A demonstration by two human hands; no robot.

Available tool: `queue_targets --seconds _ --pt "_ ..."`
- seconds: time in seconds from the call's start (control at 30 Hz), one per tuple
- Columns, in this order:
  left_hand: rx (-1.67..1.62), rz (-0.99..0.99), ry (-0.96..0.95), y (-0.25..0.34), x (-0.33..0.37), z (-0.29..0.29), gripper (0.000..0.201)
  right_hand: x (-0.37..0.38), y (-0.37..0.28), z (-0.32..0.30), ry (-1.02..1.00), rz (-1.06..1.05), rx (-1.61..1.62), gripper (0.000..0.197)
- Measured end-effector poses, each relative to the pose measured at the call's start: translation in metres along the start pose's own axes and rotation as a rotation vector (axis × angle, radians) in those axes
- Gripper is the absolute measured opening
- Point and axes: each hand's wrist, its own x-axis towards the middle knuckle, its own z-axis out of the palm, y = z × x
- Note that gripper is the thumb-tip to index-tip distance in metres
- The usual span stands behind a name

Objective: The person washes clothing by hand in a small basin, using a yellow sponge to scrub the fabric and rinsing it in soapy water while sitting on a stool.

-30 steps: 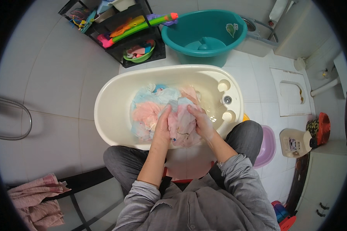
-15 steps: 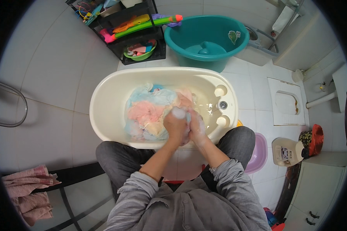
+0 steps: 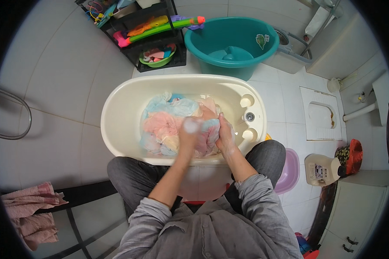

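Note:
A cream-white baby bathtub (image 3: 121,116) stands before me with a heap of wet pink, pale blue and cream cloth (image 3: 162,125) in it. Between my hands, over the tub's near side, a pink and pale-blue piece of wet cloth (image 3: 208,137) is stretched. My left hand (image 3: 189,134), slightly blurred and with white foam on its back, is closed on the left side of this piece. My right hand (image 3: 225,134) grips its right edge, the thumb pointing up and suds on the skin. Shallow water lies at the tub's right end, by the drain fitting (image 3: 249,116).
Beyond the tub stand a big teal basin (image 3: 194,54) and a black shelf (image 3: 177,58) with toys. To the right are a purple basin (image 3: 294,170), a beige jug (image 3: 320,170) with a black cap and a squat toilet (image 3: 322,108). A pink towel (image 3: 34,198) hangs at left.
My hands were pressed together around the cloth. Now they are apart, the left shifted to the left and the right slightly to the right, with the cloth spread between them.

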Motion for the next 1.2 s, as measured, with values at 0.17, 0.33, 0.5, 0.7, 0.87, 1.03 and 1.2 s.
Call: queue_targets --seconds 0.17,0.33,0.5,0.7,0.87,1.03,1.2 --pt "0.506 0.617 0.175 0.013 -0.04 0.047 0.011 0.017 0.022 -0.054 -0.298 0.1 0.041 0.026" --pt "0.252 0.041 0.092 0.006 0.011 0.017 0.019 -0.018 -0.004 0.02 0.101 0.09 -0.09 0.024" --pt "0.471 0.607 0.138 0.009 -0.036 0.042 0.015 -0.019 0.004 -0.006 -0.174 -0.103 -0.129 0.031" --pt "0.126 0.074 -0.094 0.023 0.033 -0.003 0.025 -0.026 -0.021 0.034 -0.02 0.076 0.024 0.026" --pt "-0.027 0.065 -0.42 0.029 0.009 -0.003 0.038 0.0 -0.031 0.009 -0.061 -0.033 0.076 0.026" --pt "-0.235 -0.243 -0.484 0.055 0.016 -0.013 0.04 -0.009 -0.036 0.022 -0.292 -0.269 0.01 0.028" --pt "-0.849 -0.351 -0.194 0.103 0.02 -0.041 0.035 -0.024 -0.028 0.016 -0.607 -0.471 -1.167 0.055"
